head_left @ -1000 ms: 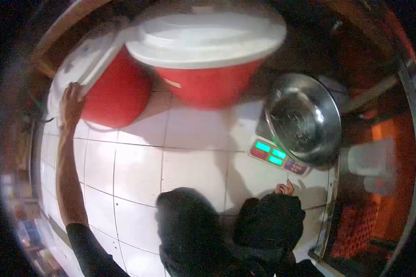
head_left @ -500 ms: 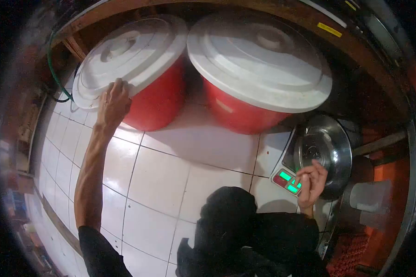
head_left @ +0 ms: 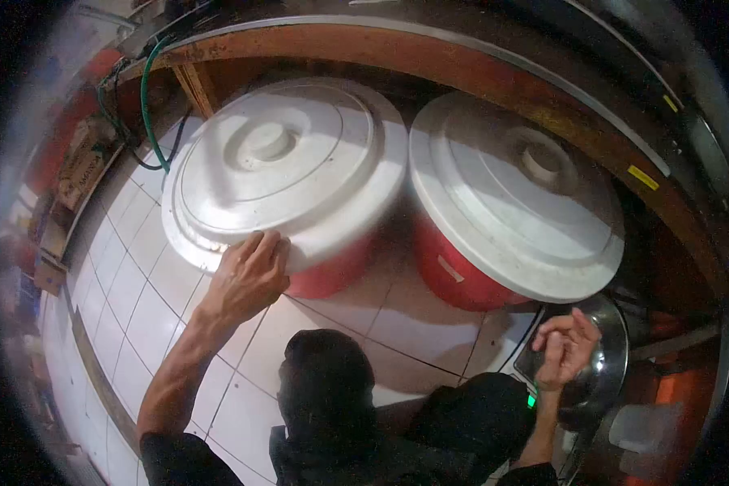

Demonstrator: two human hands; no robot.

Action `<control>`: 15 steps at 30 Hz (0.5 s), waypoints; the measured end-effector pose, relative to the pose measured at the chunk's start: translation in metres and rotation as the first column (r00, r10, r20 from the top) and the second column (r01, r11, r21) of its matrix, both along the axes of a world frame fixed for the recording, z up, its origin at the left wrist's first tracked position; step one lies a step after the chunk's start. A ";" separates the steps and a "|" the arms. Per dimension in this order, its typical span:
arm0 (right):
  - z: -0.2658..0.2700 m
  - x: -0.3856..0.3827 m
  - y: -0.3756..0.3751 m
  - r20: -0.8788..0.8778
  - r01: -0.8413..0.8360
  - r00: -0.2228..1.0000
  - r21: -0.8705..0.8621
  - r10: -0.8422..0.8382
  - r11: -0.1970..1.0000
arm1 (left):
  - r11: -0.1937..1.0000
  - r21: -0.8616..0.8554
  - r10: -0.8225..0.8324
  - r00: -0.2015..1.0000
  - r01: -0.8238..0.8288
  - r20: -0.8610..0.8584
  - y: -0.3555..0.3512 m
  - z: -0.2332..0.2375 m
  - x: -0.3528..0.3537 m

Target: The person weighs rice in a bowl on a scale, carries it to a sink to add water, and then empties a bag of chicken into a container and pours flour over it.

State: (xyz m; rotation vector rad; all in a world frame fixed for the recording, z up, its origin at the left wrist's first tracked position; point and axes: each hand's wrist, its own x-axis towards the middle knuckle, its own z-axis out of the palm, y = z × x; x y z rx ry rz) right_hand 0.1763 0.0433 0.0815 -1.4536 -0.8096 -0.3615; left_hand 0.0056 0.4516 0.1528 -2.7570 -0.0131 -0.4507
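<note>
My left hand (head_left: 253, 271) grips the front rim of a round white lid (head_left: 219, 182), fingers curled on top of its edge. This lid covers a red tub (head_left: 332, 274) standing on the floor. My right hand (head_left: 569, 344) is raised with fingers loosely bent and apart, holding nothing. Beneath and beside that hand sits a shiny steel bowl (head_left: 607, 356), partly hidden by the hand and forearm. A scale's green display (head_left: 531, 401) shows only as a sliver beside my knee.
A second red tub (head_left: 449, 271) with a white lid (head_left: 502, 211) stands to the right. Above both tubs runs a wooden beam (head_left: 364, 44). A green hose (head_left: 147, 105) hangs at left. A translucent container (head_left: 640, 425) stands at right on the tiled floor (head_left: 150, 320) side.
My view has shifted, and the tubs appear lower and further right. The left hand stays on the lid's rim. My right hand has lifted away from the scale display.
</note>
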 end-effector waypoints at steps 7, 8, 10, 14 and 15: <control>0.025 0.014 0.020 -0.124 -0.077 0.989 0.020 0.079 0.997 | 0.966 -0.219 -0.155 0.985 0.136 -0.072 0.017 0.036 -0.018; 0.031 0.015 0.028 -0.137 -0.087 0.987 0.004 0.087 0.996 | 0.984 -0.079 -0.156 0.988 0.157 0.012 0.021 0.038 -0.018; 0.044 0.011 0.048 -0.179 -0.141 0.975 -0.040 0.132 0.989 | 0.988 0.041 -0.153 0.973 0.149 0.172 0.038 0.048 -0.020; 0.065 -0.002 0.083 -0.252 -0.345 0.910 -0.026 0.328 0.938 | 0.976 0.195 -0.188 0.841 0.100 0.507 0.069 0.101 0.019; 0.070 -0.005 0.089 -0.242 -0.352 0.910 -0.022 0.336 0.936 | 0.990 0.129 -0.118 0.826 0.055 0.552 0.071 0.104 0.027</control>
